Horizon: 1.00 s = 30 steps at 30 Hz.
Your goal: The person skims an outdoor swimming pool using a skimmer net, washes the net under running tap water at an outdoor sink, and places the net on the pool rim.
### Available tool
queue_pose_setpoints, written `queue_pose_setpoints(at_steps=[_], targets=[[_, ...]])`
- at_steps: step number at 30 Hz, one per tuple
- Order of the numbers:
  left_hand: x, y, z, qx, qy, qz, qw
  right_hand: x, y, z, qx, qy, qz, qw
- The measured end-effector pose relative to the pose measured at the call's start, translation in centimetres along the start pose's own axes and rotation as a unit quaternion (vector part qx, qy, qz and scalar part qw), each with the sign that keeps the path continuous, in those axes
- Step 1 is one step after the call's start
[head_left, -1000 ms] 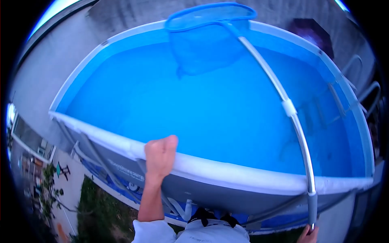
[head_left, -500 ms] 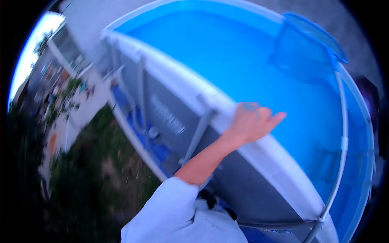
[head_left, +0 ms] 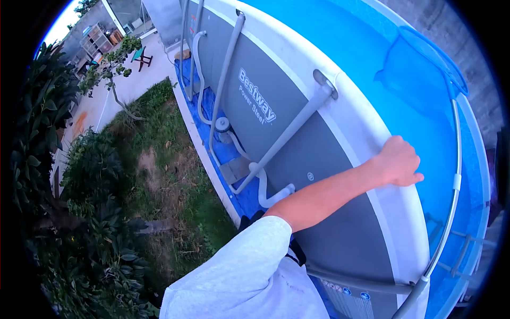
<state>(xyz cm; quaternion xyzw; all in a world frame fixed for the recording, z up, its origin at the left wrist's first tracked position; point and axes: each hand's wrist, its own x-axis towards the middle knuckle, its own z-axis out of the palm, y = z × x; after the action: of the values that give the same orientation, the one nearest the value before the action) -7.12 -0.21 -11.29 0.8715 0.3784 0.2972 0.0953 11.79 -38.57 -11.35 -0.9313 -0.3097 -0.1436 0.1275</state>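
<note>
My left hand (head_left: 397,162) is over the white rim (head_left: 366,133) of an above-ground pool, at its inner edge by the blue water. Its fingers are curled in, the thumb points right, and I see nothing held. Whether the hand touches the rim, I cannot tell. A skimmer net (head_left: 419,66) with blue mesh hangs over the water at the upper right. Its pole (head_left: 454,159) curves down past the rim to the bottom edge of the head view. My right hand is out of view.
Grey struts (head_left: 289,130) lean against the pool's wall (head_left: 265,53). Hoses and a pump (head_left: 223,125) sit on a blue tarp (head_left: 239,199) along its base. Grass (head_left: 164,202) and leafy plants (head_left: 95,250) lie to the left. A ladder (head_left: 462,255) stands in the water.
My view has turned and become sharper. The left hand has shifted right along the rim, farther from the nearest strut. The net and pole stay at the right.
</note>
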Motion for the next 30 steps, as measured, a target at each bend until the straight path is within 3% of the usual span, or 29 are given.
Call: queue_pose_setpoints(at_steps=[11, 30], targets=[[-0.4, 0.1, 0.6, 0.002, 0.046, -0.005, 0.999, 1.9, 1.8, 0.0, 0.009, -0.067, -0.038, 0.997], [0.0, -0.1, -0.2, -0.02, -0.022, -0.01, 1.0, -0.1, -2.5, -1.6, 0.057, -0.103, -0.032, 0.993]])
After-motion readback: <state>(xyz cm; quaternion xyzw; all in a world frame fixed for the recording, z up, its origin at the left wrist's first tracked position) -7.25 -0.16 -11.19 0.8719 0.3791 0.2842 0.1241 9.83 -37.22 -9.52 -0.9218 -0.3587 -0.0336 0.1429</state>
